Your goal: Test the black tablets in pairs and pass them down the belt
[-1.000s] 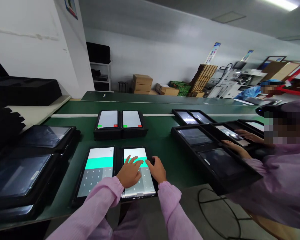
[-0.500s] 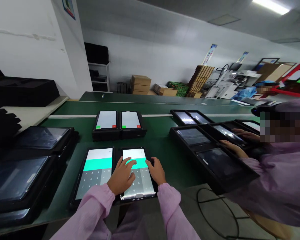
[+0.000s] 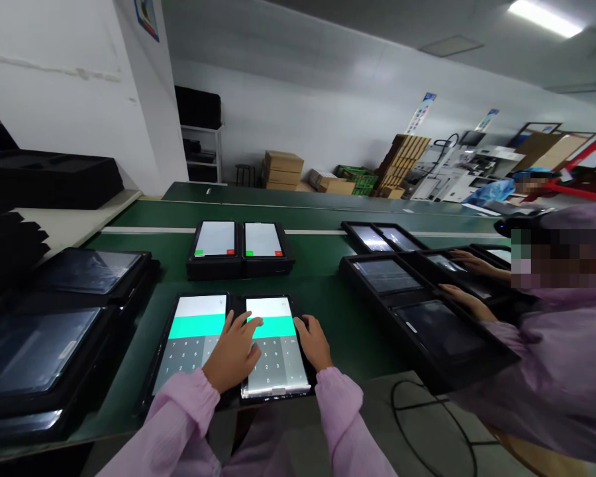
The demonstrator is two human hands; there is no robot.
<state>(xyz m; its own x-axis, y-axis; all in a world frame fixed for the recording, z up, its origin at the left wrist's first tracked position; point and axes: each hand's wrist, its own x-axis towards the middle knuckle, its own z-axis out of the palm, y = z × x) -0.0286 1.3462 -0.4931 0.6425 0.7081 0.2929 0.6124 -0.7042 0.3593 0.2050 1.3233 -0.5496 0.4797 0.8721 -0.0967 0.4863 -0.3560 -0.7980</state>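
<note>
Two lit tablets lie side by side in a black tray at the near edge of the green table, both showing a calculator keypad under a teal band. My left hand [image 3: 234, 351] hovers with fingers spread over the gap between the left tablet [image 3: 191, 339] and the right tablet [image 3: 274, 344], fingertips reaching the right screen's teal band. My right hand [image 3: 314, 341] rests on the right tablet's right edge, fingers curled around the bezel. Both sleeves are pink.
A second tray with two white-screen tablets [image 3: 238, 240] lies farther back. Stacked black trays with dark tablets [image 3: 54, 311] fill the left. At right, a co-worker in pink [image 3: 551, 358] handles dark tablets in trays [image 3: 427, 311]. A cable [image 3: 417, 424] loops on the floor.
My left hand has drifted leftward across the right tablet's screen, from its middle towards the gap between the two tablets. The right hand has stayed on the tablet's edge.
</note>
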